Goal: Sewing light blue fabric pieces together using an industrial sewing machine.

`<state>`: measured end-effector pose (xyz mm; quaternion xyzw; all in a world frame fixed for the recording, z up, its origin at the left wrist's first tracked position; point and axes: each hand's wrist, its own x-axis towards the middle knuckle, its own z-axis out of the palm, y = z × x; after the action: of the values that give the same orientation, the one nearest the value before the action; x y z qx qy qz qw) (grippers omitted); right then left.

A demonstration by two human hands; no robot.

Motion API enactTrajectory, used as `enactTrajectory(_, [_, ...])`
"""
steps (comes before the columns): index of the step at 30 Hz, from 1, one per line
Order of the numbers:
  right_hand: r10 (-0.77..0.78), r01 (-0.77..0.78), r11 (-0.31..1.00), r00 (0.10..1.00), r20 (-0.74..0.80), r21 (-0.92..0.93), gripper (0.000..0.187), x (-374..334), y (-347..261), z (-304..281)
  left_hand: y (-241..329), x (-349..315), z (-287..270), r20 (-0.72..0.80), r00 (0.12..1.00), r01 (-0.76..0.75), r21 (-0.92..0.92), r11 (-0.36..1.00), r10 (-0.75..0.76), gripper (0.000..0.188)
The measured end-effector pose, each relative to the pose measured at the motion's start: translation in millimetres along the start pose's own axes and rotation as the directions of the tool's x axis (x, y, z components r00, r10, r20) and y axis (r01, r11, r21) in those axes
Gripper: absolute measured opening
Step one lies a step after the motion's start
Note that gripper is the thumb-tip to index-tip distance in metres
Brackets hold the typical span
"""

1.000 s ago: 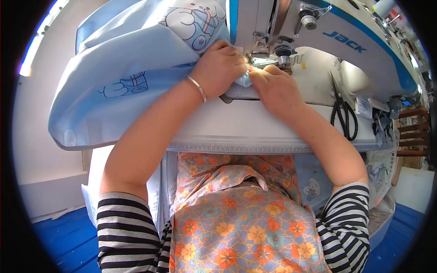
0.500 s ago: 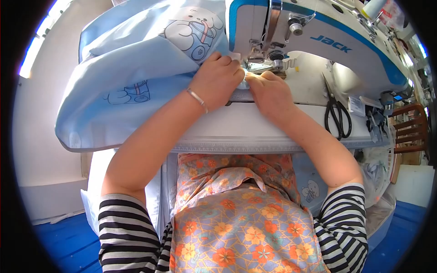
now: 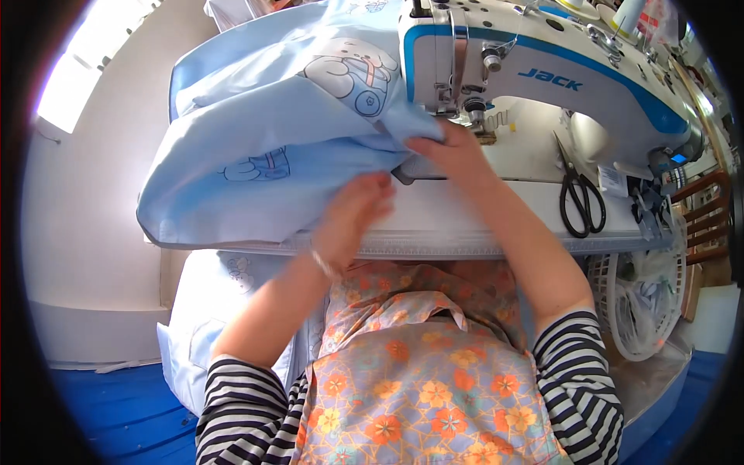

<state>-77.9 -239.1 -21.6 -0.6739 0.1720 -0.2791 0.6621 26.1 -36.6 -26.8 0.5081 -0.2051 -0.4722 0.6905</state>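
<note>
A large light-blue cloth (image 3: 225, 132) with printed cartoon animals spreads over the left of the sewing table, its right end reaching the white-and-blue sewing machine (image 3: 535, 66). Just below the needle area, my right hand (image 3: 453, 151) pinches the cloth's right edge between thumb and fingers. My left hand (image 3: 353, 217) is off the cloth's edge, above the front of the table, and smeared by motion. Its fingers are too blurred to read. Part of the presser foot is hidden behind the cloth and my right hand.
Black-handled scissors (image 3: 577, 190) lie on the table to the right. Beyond the table's right end hangs a white plastic basket (image 3: 647, 310) with bags in it. More light-blue cloth (image 3: 205, 310) hangs below the table's left front. A wooden chair (image 3: 707, 217) stands at far right.
My left hand has left the needle area and moved down toward the table's front edge. My right hand has drawn the cloth's edge out beside the machine. The view has shifted slightly.
</note>
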Motion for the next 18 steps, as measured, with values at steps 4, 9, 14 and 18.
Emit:
enactTrajectory(4, [0.041,0.106,0.922,0.929,0.369,-0.371,0.026,-28.2,-5.6,-43.7,17.6,84.3,-12.6,-0.173,0.984,-0.006,0.171,0.985,0.036,0.033])
enactTrajectory(9, [-0.196,0.377,0.801,0.899,0.391,-0.466,0.020,-46.9,7.6,-44.1,52.0,79.1,28.0,0.120,0.989,-0.130,0.983,0.127,0.086,0.028])
enactTrajectory(14, [-0.330,0.563,0.694,0.803,0.496,-0.449,0.025,-45.1,16.3,-39.3,53.3,-10.2,91.4,0.597,0.763,-0.641,0.749,-0.166,-0.249,0.016])
enactTrajectory(18, [-0.213,0.467,0.727,0.851,0.481,-0.504,0.033,-56.9,17.4,-36.4,64.9,39.1,93.3,0.646,0.758,-0.643,0.719,-0.264,-0.087,0.036])
